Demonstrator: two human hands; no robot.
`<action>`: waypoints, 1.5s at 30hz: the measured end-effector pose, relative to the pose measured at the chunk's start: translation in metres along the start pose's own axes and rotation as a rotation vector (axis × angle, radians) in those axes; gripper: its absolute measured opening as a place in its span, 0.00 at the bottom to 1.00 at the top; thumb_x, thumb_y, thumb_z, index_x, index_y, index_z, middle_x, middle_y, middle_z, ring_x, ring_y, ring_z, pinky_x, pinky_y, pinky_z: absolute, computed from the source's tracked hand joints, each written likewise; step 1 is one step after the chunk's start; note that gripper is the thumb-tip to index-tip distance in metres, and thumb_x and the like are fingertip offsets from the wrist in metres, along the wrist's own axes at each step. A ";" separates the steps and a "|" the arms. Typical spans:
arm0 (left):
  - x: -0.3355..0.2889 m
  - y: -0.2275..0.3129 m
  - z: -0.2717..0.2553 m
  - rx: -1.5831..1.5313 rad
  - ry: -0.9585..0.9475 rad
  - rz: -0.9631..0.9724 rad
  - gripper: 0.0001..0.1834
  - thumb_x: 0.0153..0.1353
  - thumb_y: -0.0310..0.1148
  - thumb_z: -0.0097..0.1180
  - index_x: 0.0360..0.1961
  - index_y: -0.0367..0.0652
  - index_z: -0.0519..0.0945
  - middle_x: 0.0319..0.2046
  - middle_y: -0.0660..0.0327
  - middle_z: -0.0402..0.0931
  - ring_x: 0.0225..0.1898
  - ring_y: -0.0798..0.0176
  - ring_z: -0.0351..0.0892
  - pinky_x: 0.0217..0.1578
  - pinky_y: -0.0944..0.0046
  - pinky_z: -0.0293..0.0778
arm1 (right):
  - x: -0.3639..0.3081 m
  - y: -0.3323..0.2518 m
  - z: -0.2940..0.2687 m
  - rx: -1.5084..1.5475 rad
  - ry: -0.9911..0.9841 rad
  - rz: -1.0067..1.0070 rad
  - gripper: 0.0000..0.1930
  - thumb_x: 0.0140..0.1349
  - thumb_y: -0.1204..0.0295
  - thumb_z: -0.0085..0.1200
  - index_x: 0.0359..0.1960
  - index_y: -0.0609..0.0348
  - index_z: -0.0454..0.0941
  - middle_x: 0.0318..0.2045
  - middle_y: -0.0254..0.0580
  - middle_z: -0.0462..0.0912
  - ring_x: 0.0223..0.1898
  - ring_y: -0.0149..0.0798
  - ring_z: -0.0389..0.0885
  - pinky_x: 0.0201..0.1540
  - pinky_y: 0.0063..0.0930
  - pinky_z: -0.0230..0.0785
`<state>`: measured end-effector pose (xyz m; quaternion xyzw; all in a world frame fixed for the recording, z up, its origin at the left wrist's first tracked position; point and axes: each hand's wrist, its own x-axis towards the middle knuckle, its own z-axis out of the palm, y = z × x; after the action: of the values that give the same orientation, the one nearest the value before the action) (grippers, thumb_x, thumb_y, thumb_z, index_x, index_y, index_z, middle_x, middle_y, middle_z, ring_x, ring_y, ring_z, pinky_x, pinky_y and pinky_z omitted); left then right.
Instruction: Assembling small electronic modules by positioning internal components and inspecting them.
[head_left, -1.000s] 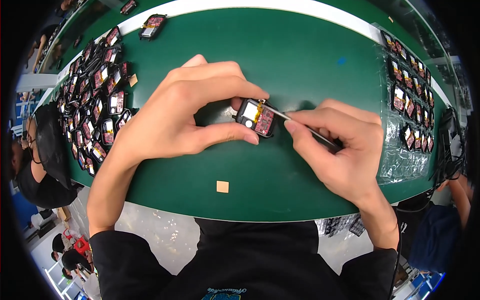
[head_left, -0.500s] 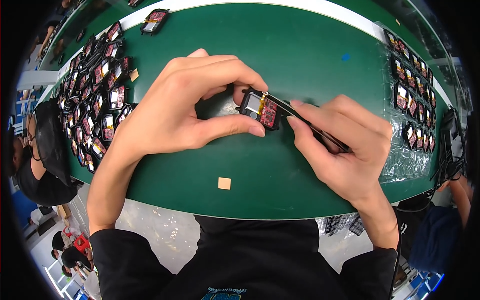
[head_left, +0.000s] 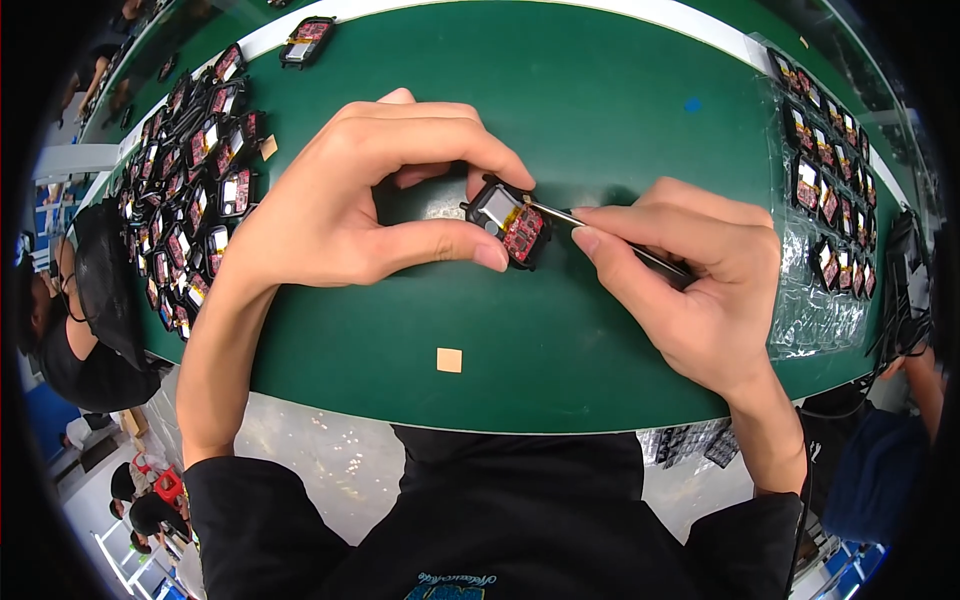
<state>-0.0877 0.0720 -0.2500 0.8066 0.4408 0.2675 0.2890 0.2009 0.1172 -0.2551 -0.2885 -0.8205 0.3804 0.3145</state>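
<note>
Between thumb and fingers, my left hand (head_left: 370, 200) holds a small black device housing (head_left: 508, 222) with its inside facing up. A silver battery, a strip of yellow tape and a red circuit board show in it. My right hand (head_left: 690, 270) is closed in a pinch on a pair of slim metal tweezers (head_left: 600, 225). The tweezer tips reach the upper right part of the housing, near the end of the yellow tape; whether they grip anything there is too small to tell.
A heap of similar open housings (head_left: 200, 150) covers the table's left side. More stand in rows on a clear plastic tray (head_left: 815, 310) at the right. One housing (head_left: 307, 42) lies at the far edge. A tan square (head_left: 449, 360) lies near the front of the green table (head_left: 600, 350).
The housing has turned clockwise a little in my left hand. My right hand has tilted the tweezers flatter, their tips still at the housing's upper right.
</note>
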 end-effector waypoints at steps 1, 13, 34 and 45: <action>0.000 0.001 -0.001 0.018 -0.006 0.004 0.32 0.45 0.43 0.87 0.52 0.41 0.93 0.36 0.66 0.87 0.30 0.67 0.71 0.39 0.63 0.62 | 0.000 0.000 0.000 0.003 0.000 0.000 0.08 0.60 0.83 0.74 0.42 0.66 0.95 0.23 0.38 0.85 0.22 0.27 0.76 0.26 0.24 0.61; 0.001 0.003 0.000 0.032 -0.011 0.052 0.28 0.48 0.42 0.87 0.49 0.42 0.93 0.39 0.66 0.90 0.33 0.66 0.76 0.40 0.63 0.62 | 0.003 -0.005 0.000 -0.012 -0.015 0.027 0.08 0.60 0.83 0.73 0.40 0.65 0.96 0.22 0.36 0.83 0.21 0.25 0.74 0.25 0.24 0.59; 0.001 0.003 -0.002 0.018 -0.032 0.040 0.28 0.48 0.43 0.86 0.48 0.40 0.93 0.40 0.62 0.91 0.37 0.62 0.84 0.42 0.60 0.63 | 0.001 -0.005 -0.002 0.013 -0.034 0.054 0.09 0.60 0.83 0.74 0.42 0.63 0.96 0.22 0.35 0.82 0.21 0.23 0.72 0.24 0.24 0.55; 0.002 0.005 -0.003 0.053 -0.047 0.046 0.28 0.48 0.44 0.85 0.47 0.39 0.92 0.40 0.61 0.91 0.37 0.62 0.83 0.42 0.60 0.63 | 0.000 0.000 0.002 0.022 -0.010 0.005 0.08 0.60 0.83 0.74 0.41 0.64 0.96 0.21 0.35 0.83 0.21 0.25 0.73 0.25 0.24 0.57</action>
<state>-0.0860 0.0725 -0.2439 0.8300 0.4221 0.2430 0.2716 0.1997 0.1165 -0.2559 -0.2851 -0.8172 0.3915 0.3125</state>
